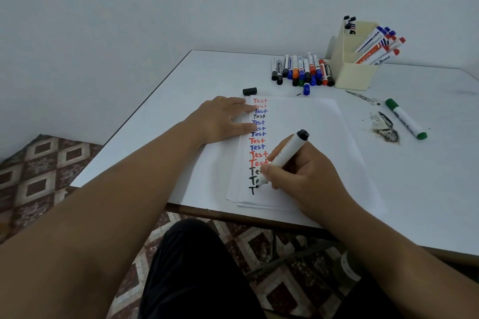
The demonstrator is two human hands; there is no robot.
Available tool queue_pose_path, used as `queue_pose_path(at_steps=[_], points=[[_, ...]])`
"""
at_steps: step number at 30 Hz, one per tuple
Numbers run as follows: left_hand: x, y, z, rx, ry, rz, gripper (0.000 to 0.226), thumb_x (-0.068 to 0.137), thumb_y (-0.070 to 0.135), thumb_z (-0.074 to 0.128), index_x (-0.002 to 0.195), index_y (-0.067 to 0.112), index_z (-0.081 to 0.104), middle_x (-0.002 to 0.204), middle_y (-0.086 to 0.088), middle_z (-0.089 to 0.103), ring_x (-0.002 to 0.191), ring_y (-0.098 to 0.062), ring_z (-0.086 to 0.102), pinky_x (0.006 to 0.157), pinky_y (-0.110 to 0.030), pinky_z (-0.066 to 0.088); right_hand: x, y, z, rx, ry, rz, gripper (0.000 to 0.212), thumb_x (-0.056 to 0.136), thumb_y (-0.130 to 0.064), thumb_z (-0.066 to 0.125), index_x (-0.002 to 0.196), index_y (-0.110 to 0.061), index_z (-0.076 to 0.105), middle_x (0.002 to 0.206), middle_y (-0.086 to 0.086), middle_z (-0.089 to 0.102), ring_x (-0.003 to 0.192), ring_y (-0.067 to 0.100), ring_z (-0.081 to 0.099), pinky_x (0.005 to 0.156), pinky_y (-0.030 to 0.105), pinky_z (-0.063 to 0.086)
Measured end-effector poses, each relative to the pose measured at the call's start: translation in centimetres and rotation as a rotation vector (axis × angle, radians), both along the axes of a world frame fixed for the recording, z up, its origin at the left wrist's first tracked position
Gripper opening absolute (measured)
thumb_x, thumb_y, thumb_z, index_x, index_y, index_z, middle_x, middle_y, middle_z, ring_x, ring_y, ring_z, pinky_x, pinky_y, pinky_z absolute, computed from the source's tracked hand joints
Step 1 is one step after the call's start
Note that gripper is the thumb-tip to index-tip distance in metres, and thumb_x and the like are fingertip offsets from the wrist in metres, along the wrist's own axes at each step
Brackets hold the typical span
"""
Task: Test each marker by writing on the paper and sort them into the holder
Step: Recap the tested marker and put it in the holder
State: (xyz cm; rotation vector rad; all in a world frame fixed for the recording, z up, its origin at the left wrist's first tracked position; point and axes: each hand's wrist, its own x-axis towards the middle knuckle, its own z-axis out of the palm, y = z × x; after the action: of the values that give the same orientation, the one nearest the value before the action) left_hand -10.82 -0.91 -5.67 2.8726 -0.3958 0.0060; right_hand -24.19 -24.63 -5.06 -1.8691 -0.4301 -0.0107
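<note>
My right hand [304, 171] grips a white marker with a black end [287, 154], its tip on the paper [311, 124] beside a black "T" at the foot of a column of "Test" words. My left hand [223, 119] lies flat on the paper's left edge, fingers straight. A black cap [249, 91] lies just beyond the paper. A pile of several markers [302, 71] sits at the back, next to the cream holder [350, 75], which has blue, red and black markers in its compartments.
A green marker [405, 118] lies on the white table [427, 189] to the right, next to a dark scorched patch [386, 129]. The table's front edge runs just under my right wrist. Patterned floor tiles and my dark-clothed leg show below.
</note>
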Motion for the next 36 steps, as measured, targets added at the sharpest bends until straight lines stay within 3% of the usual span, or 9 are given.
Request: queue_pose_path(at_steps=[6,12,18,26,32,36], points=[[0.04,0.06,-0.11,-0.012,-0.003,0.006,0.066,0.085,0.08,0.044,0.146,0.057,0.034,0.16,0.018,0.027,0.145,-0.012,0.023,0.118,-0.04,0.021,-0.19,0.01,-0.12,-0.033,-0.01,0.017,0.014,0.085,-0.018,0.078,0.084,-0.025,0.065,0.071,-0.017,0.067,0.067,0.005,0.064,0.066,0.022,0.05],[0.07,0.11,-0.2,-0.008,-0.007,0.004,0.067,0.084,0.081,0.044,0.146,0.056,0.035,0.16,0.017,0.028,0.145,-0.014,0.025,0.118,-0.041,0.022,-0.33,-0.04,0.02,-0.041,-0.019,0.034,0.015,0.086,-0.018,0.078,0.084,-0.026,0.065,0.07,-0.019,0.068,0.068,0.004,0.065,0.065,0.019,0.05],[0.18,0.2,-0.22,-0.01,-0.018,-0.007,0.069,0.082,0.083,0.043,0.145,0.054,0.038,0.16,0.014,0.031,0.143,-0.017,0.029,0.116,-0.042,0.025,-0.24,-0.1,-0.03,-0.048,-0.051,-0.064,0.012,0.085,-0.019,0.078,0.083,-0.019,0.065,0.075,-0.003,0.069,0.073,0.013,0.066,0.07,0.036,0.056],[0.12,0.22,-0.17,-0.017,-0.016,-0.008,0.068,0.083,0.082,0.044,0.145,0.055,0.037,0.16,0.014,0.031,0.145,-0.017,0.026,0.116,-0.043,0.024,-0.33,-0.02,0.11,-0.057,-0.031,-0.037,0.013,0.085,-0.015,0.076,0.08,-0.019,0.064,0.068,-0.013,0.065,0.064,0.005,0.06,0.066,0.029,0.053],[-0.05,-0.01,-0.07,-0.032,-0.019,0.01,0.061,0.086,0.076,0.049,0.143,0.057,0.038,0.159,0.017,0.031,0.144,-0.014,0.026,0.116,-0.04,0.024,-0.36,0.04,0.02,-0.037,-0.072,-0.097,0.014,0.083,-0.012,0.075,0.081,-0.015,0.062,0.075,0.005,0.063,0.07,0.021,0.059,0.066,0.033,0.05],[-0.1,0.06,-0.01,-0.046,-0.016,0.003,0.063,0.086,0.077,0.049,0.144,0.056,0.039,0.158,0.016,0.032,0.144,-0.014,0.027,0.117,-0.041,0.025,-0.34,-0.02,0.04,-0.04,-0.033,-0.068,0.013,0.083,-0.01,0.074,0.08,-0.015,0.061,0.075,0.003,0.064,0.072,0.023,0.061,0.067,0.038,0.052]])
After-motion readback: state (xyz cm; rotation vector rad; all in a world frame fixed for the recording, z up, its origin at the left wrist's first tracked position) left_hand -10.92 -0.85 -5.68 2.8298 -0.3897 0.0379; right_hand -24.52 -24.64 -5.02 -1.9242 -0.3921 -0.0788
